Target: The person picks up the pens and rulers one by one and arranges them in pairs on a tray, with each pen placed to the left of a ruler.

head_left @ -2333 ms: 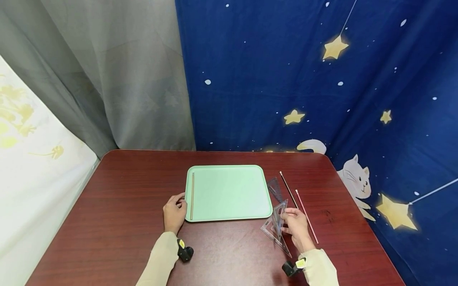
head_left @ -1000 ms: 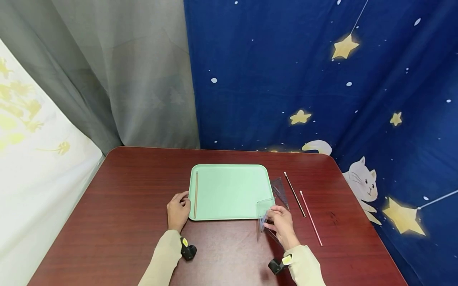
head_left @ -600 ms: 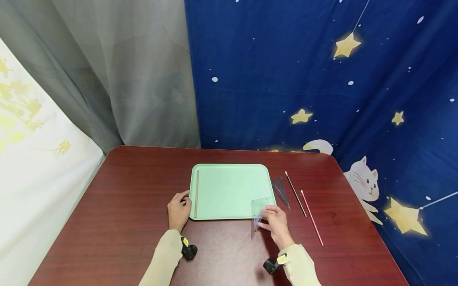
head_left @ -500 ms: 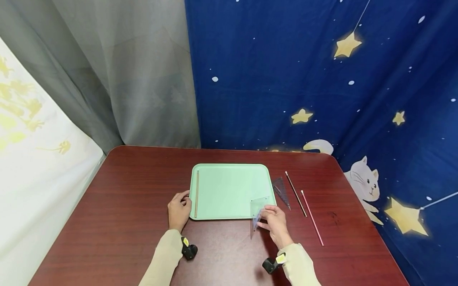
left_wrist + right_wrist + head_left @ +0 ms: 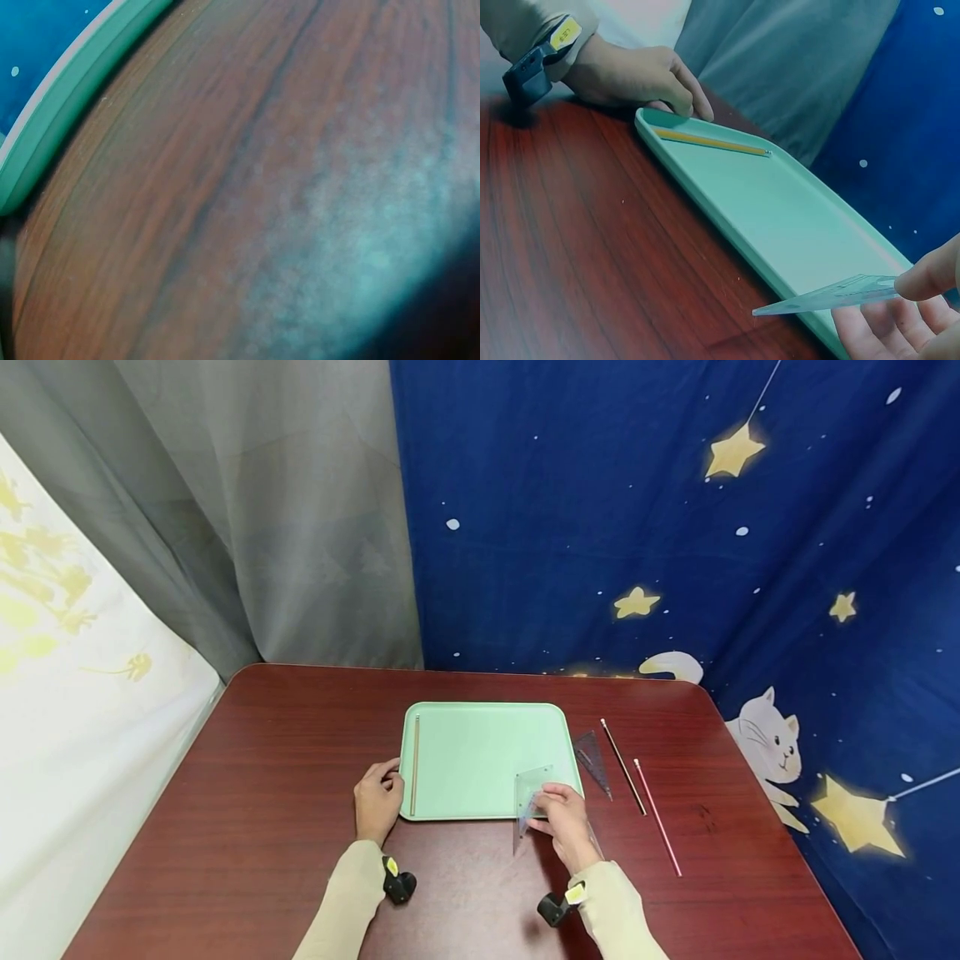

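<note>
A mint green tray (image 5: 480,727) lies on the dark red table (image 5: 262,827), with a yellow pencil (image 5: 414,764) along its left side. My left hand (image 5: 377,800) rests at the tray's near left corner, fingers curled against the rim (image 5: 649,116). My right hand (image 5: 564,820) pinches a clear plastic set square (image 5: 528,793) and holds it tilted above the tray's near right edge. In the right wrist view the set square (image 5: 832,295) hovers just over the tray rim (image 5: 727,240), pinched between thumb and fingers. The left wrist view shows only the table top and the tray edge (image 5: 52,135).
Right of the tray lie a second dark set square (image 5: 594,758), a dark pencil (image 5: 622,766) and a red pencil (image 5: 657,817). A grey curtain (image 5: 247,527) and a blue starry cloth (image 5: 675,527) hang behind the table. The table edge runs close on the right.
My right hand lifted the clear set square from the table right of the tray and carried it left, over the tray's near right edge. The left hand stayed put.
</note>
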A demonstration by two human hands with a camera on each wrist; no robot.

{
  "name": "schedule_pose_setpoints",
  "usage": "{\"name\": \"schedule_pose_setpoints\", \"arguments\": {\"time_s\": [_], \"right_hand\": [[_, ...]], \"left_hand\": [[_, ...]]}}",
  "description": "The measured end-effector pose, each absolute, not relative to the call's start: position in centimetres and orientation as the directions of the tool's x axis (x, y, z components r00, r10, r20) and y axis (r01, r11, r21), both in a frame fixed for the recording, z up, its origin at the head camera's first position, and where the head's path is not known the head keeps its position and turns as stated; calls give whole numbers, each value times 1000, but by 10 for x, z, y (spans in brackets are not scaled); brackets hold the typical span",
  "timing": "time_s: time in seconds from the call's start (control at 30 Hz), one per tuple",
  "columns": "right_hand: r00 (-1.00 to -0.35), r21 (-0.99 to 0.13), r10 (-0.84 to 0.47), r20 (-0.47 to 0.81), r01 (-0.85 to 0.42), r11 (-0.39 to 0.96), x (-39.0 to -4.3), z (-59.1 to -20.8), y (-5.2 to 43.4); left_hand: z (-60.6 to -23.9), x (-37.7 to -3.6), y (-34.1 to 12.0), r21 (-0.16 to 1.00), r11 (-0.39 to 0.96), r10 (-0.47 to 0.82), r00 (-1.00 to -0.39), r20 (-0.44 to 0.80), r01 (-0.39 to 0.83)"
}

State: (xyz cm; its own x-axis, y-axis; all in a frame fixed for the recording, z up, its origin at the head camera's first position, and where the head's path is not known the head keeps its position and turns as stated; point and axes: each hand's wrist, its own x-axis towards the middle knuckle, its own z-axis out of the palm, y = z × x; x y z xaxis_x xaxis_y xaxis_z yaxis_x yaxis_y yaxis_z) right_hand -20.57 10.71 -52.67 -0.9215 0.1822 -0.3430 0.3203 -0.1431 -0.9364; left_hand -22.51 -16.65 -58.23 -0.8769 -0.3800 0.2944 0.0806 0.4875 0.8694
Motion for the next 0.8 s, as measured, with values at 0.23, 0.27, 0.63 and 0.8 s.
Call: {"name": "schedule_pose_setpoints", "arguments": {"time_s": [0.23,0.27,0.63,0.8], "right_hand": [[-919,-935,193,-344,318,-154,-210,-525,98],[-918,-935,191,-346,320,-154,-211,-525,97],[-913,-934,212,-349,320,-158,-217,-526,86],[-911,-936,234,-339,302,-179,-222,-529,78]], "left_hand": [[-581,-225,-167,871,485,-381,-878,291,79],[-582,-225,-167,871,485,-381,-878,289,76],[-582,-226,-167,877,475,-381,-882,278,72],[-582,-225,-167,877,475,-379,-881,283,78]]}}
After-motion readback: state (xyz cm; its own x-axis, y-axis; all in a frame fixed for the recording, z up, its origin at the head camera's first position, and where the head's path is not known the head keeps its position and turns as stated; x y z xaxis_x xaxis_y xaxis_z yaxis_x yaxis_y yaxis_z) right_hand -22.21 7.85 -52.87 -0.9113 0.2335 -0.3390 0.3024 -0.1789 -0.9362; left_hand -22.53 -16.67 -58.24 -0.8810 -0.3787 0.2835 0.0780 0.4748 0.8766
